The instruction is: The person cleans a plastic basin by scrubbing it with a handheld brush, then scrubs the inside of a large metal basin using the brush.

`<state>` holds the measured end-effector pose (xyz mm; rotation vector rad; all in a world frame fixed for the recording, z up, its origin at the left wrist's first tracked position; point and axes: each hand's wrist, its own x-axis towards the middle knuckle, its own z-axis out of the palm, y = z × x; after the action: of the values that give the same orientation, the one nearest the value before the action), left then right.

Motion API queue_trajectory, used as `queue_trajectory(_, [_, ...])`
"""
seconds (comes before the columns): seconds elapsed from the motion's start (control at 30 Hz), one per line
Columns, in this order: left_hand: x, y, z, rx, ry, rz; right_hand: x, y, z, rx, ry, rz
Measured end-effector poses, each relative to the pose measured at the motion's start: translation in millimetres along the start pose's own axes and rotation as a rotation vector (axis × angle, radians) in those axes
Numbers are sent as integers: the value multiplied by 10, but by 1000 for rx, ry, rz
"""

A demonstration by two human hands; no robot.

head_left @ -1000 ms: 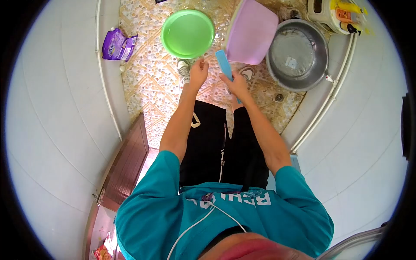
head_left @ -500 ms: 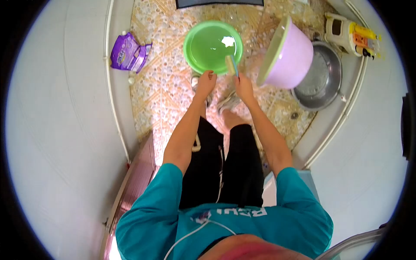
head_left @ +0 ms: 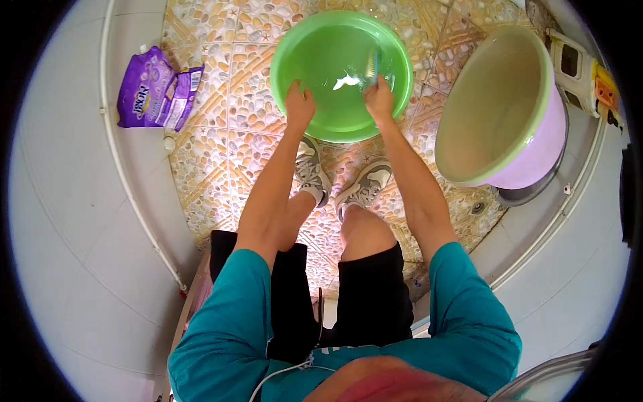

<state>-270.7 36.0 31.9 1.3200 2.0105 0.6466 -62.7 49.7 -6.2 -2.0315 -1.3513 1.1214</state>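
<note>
A round green basin holding water stands on the floor in front of my feet. My right hand is closed around a scrub brush with pale bristles and a blue edge, smeared by motion, over the right part of the basin. Over the basin's left side is my left hand, its fingers curled together; whatever they may hold is too small to name. A bright white patch on the water lies between the two hands.
At right, a large pink tub with a pale green rim leans tilted over a metal basin. A purple detergent pouch rests by the left wall. Behind the tub is a cream plastic item. A drain sits in the tiled floor.
I have bent lower, so the basin and tub look larger and closer. Both hands have moved from the basin's near edge to over its inside, the brush along with the right one.
</note>
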Motion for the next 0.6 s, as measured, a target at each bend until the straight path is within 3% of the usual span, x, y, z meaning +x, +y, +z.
queue_trajectory(0.03, [48,-43,79,-37,-6,-94,-90,-220,43,485,-95,234])
queue_trajectory(0.07, [115,2,173,-48,-14,-90,-161,-312,63,477,-84,234])
queue_trajectory(0.13, [239,271,220,-657,-361,-398,-270,-456,31,788,-416,415])
queue_trajectory(0.17, [233,460,197,-650,-373,-403,-332,-533,-34,794,-408,426])
queue_trajectory(0.23, [259,1043,41,-1045,-325,-273,-432,-785,-197,1036,-285,342])
queue_trajectory(0.27, [254,1275,-84,-1034,-339,-271,-479,-962,-361,1048,-273,345])
queue_trajectory(0.33, [80,1738,-365,-896,-368,-52,-683,-1384,-865,1117,-233,250])
queue_trajectory(0.47, [-412,2743,-817,-1085,-446,-94,-1341,-2086,-1918,984,-95,213])
queue_trajectory(0.57, [-851,3269,-802,-691,-358,-12,-1766,-2294,-2541,920,103,239])
queue_trajectory(0.6, [-965,3440,-753,-692,-377,-2,-1866,-2281,-2710,912,202,255])
